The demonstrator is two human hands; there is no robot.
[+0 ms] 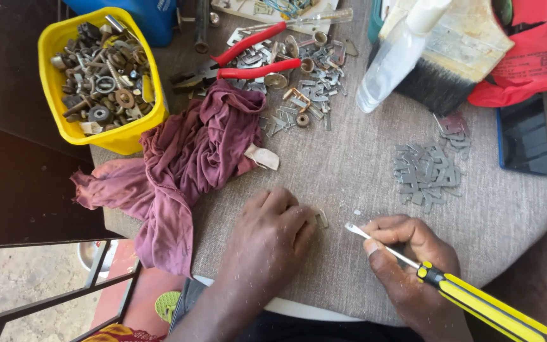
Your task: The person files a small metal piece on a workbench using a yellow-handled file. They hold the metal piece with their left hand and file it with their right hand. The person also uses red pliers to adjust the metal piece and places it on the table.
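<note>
Head view is showing a yellow tub [116, 136] sitting at the table's left edge, filled with bolts and washers [104, 69]. The left hand [272, 231] is pressing flat, fingers together, on a small metal piece [320, 219]. The right hand [409, 259] is pinching a yellow screwdriver [470, 297], tip just beside that piece. Bare cloth-covered table [349, 171] is lying beyond the hands, a maroon rag [185, 158] draping over the near-left edge.

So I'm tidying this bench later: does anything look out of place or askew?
Mostly loose clutter: a maroon rag lies crumpled, one end hanging over the table edge. Small grey metal pieces lie scattered in a heap, and more spread around the red-handled pliers.
</note>
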